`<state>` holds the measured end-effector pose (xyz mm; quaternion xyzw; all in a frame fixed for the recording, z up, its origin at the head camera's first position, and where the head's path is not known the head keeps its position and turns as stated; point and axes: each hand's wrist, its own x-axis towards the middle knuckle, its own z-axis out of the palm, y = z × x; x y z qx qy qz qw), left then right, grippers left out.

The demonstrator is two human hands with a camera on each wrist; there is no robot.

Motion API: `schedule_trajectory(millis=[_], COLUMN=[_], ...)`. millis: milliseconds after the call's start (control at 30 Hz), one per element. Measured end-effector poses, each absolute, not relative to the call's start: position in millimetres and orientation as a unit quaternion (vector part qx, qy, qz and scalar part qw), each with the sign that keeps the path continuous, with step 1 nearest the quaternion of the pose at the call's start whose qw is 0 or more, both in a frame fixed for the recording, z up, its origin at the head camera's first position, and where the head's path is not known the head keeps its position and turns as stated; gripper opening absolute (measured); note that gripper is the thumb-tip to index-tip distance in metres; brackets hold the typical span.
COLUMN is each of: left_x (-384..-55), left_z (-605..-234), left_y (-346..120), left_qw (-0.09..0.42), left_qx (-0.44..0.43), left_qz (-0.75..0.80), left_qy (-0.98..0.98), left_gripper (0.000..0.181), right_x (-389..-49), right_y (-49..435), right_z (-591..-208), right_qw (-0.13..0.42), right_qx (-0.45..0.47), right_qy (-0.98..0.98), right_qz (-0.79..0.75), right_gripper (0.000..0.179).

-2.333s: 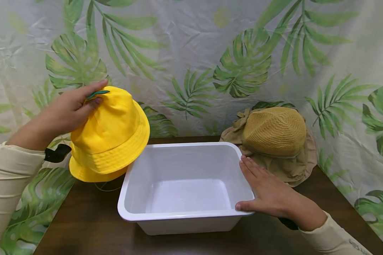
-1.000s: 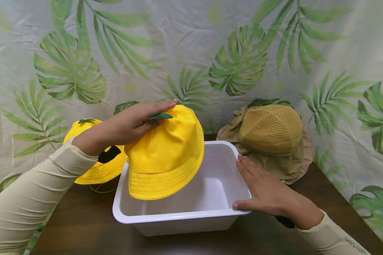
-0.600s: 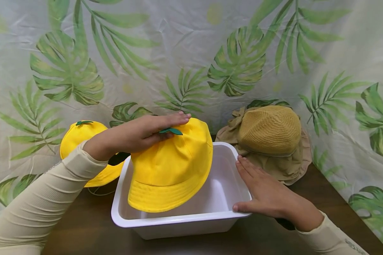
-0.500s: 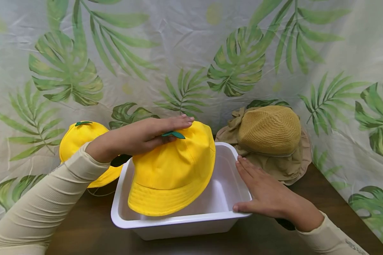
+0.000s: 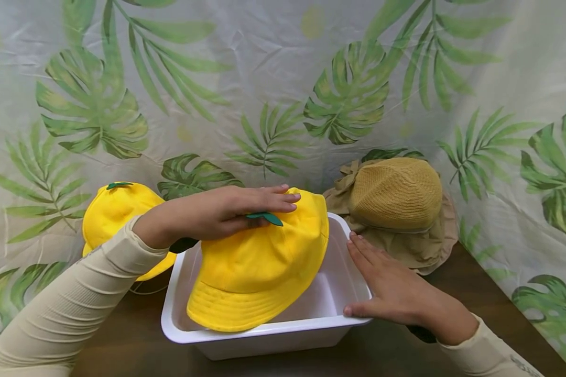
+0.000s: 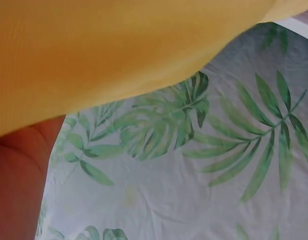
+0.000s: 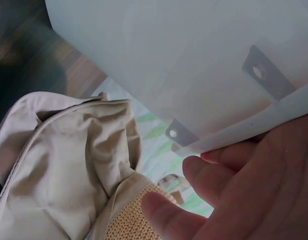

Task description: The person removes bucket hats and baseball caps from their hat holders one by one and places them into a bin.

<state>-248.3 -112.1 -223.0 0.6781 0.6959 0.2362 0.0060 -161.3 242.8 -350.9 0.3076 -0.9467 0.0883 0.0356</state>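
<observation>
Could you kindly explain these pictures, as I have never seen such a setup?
There is no robot, only a person's bare left hand and right hand. The wide picture comes from a camera worn on the head; the other two come from one on each wrist. A white tub stands on a dark table. The left hand has a yellow hat in its grip over the tub; the right hand rests on its rim. A second yellow hat is at the left, a tan hat at the right.
</observation>
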Motion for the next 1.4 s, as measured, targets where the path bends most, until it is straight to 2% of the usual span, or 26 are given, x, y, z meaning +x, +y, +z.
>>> schedule_trajectory(millis=[233,600,1400], left_x=[-246.7,-246.4,-264.9], left_z=[-219.7,-224.0,-270.0], left_y=[-105.7,-90.5,-94.5], left_qw=[0.021,0.100,0.148], left_qx=[0.680,0.684,0.632], left_qz=[0.233,0.270,0.183], left_qy=[0.695,0.671,0.739], left_gripper=[0.048,0.047,0.046], right_x=[-161.2,-160.9,-161.7], right_y=[243.6,242.9,243.8], right_z=[-350.9,-351.3,-352.8], right_qw=[0.035,0.026,0.028], right_qx=[0.309,0.305,0.300], right_qy=[-0.946,-0.948,-0.949], right_qz=[0.087,0.089,0.097], right_gripper=[0.110,0.110,0.111])
